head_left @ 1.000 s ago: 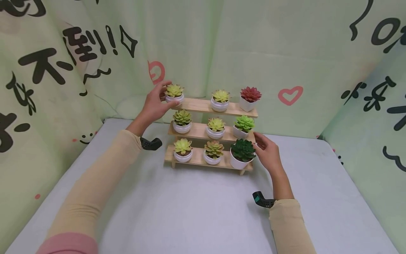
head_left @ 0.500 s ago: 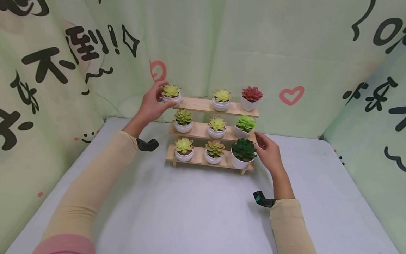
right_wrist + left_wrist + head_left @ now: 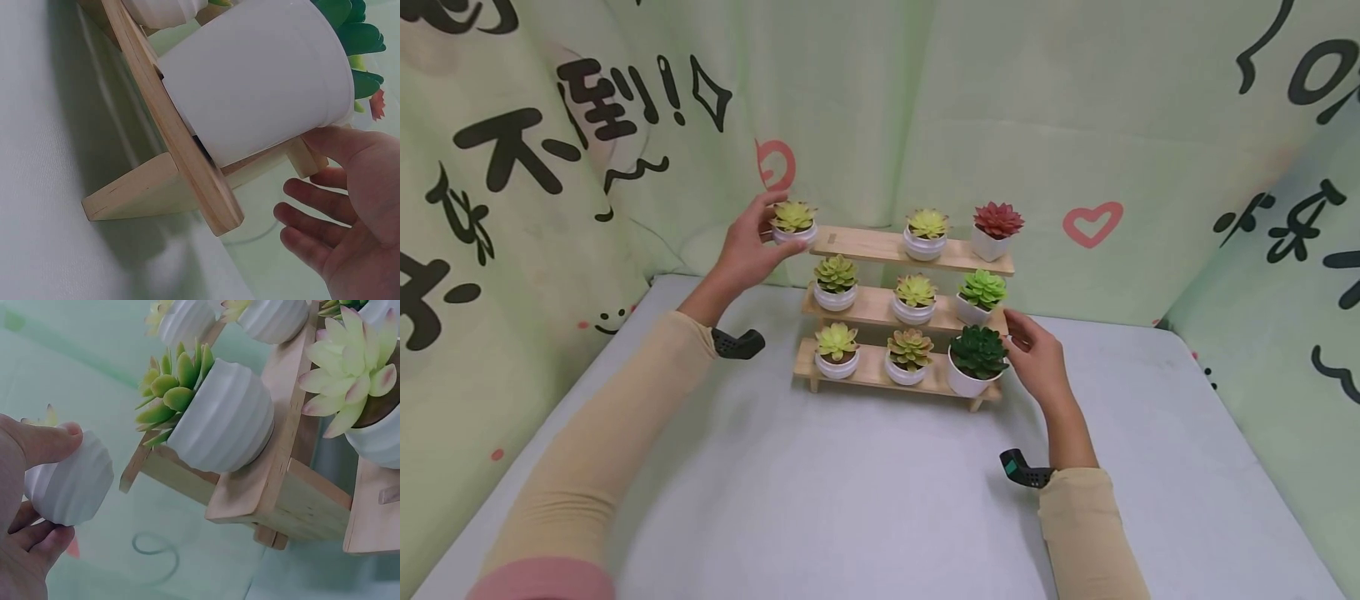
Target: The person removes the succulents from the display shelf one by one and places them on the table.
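My left hand [image 3: 751,242] grips a small yellow-green potted succulent [image 3: 794,223] by its white ribbed pot, just off the left end of the top shelf. In the left wrist view, thumb and fingers pinch the pot [image 3: 75,481], apart from the wood. The three-tier wooden plant stand [image 3: 868,243] bears several other potted succulents. At its right end my right hand [image 3: 1036,354] pinches the middle shelf's end between thumb and forefinger, the other fingers loosely bent. A dark green succulent [image 3: 977,354] in a larger white pot stands beside that hand on the bottom shelf.
A red succulent [image 3: 997,221] stands at the top shelf's right end, a bright green one [image 3: 982,292] below it. The white table [image 3: 850,492] reaches back to a pale green printed curtain [image 3: 1015,100] close behind the stand.
My left hand has moved left with the yellow-green potted succulent, from above the top shelf's left end to beyond it. The right hand stays at the stand's right end.
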The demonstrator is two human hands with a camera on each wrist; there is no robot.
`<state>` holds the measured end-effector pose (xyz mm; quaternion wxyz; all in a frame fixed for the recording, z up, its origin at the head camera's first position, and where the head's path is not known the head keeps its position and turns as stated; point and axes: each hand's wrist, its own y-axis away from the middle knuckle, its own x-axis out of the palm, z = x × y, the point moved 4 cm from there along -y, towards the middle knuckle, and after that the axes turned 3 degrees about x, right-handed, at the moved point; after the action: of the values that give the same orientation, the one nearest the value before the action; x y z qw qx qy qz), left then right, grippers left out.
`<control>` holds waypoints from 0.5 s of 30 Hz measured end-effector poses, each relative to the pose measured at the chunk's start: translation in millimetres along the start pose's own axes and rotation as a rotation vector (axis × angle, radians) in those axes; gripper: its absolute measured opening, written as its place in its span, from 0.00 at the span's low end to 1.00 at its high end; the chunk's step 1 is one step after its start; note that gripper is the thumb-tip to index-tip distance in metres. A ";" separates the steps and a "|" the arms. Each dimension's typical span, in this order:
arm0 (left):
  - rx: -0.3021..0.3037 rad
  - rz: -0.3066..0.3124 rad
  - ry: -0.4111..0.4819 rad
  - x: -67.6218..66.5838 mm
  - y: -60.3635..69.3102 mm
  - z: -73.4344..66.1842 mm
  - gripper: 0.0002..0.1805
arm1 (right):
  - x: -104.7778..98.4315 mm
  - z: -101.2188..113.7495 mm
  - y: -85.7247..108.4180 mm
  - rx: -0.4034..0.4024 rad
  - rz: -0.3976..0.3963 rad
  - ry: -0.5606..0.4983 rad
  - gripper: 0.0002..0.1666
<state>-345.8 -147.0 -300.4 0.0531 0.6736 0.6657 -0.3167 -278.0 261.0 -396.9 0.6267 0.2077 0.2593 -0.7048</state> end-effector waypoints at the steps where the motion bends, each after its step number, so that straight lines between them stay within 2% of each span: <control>1: 0.000 -0.002 -0.003 -0.4 0.4 0.8 0.40 | -0.1 -0.2 -0.3 0.000 0.000 0.001 0.30; 6: -0.001 -0.008 -0.002 -2.2 2.7 6.3 0.40 | 0.0 -0.5 -1.1 -0.002 -0.002 0.007 0.30; 15: -0.046 -0.010 -0.011 -4.1 8.6 15.9 0.40 | 0.6 -0.5 -0.9 0.004 0.005 -0.007 0.30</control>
<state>-343.0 -159.3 -314.0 0.0704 0.6670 0.6759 -0.3054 -279.0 260.9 -397.6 0.6291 0.2073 0.2553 -0.7044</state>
